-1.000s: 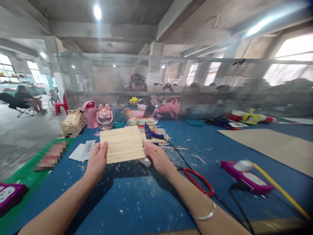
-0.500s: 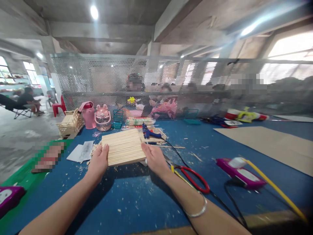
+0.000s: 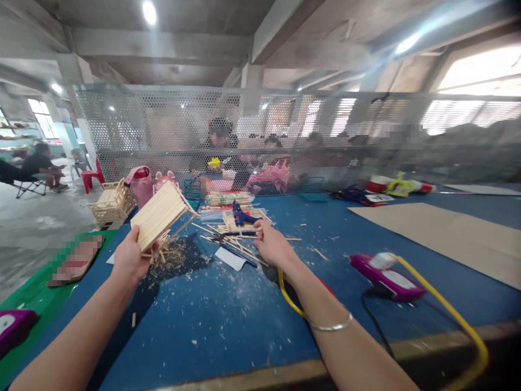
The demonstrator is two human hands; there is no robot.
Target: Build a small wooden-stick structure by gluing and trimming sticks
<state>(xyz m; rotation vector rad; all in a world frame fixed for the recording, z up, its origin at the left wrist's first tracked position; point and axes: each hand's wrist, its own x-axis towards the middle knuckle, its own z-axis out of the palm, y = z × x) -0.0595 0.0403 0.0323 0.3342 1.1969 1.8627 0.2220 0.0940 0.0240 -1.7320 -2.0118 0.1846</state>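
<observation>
My left hand (image 3: pixel 131 255) grips a small frame of wooden sticks (image 3: pixel 160 214), tilted up, its flat slatted face towards me and thin legs sticking out to the right. With curled fingers, my right hand (image 3: pixel 273 244) is at the handle end of a blue hot glue gun (image 3: pixel 241 214), which rests on the stick pile. Its fingertips are partly hidden. Pliers with dark handles (image 3: pixel 236 234) lie just below the gun, among loose wooden sticks (image 3: pixel 207 231). A white paper piece (image 3: pixel 230 258) is close by.
A purple power strip (image 3: pixel 388 277) with a yellow cord is at the right, beside a large brown cardboard sheet (image 3: pixel 439 233). Stick crate (image 3: pixel 112 202) and pink bottle (image 3: pixel 140 184) stand back left. A perforated screen (image 3: pixel 163 130) closes the table's far side; people sit behind it.
My right hand has let go of the stick frame and moved to the glue gun. My left hand has swung the frame left and tilted it up, uncovering the paper and pliers.
</observation>
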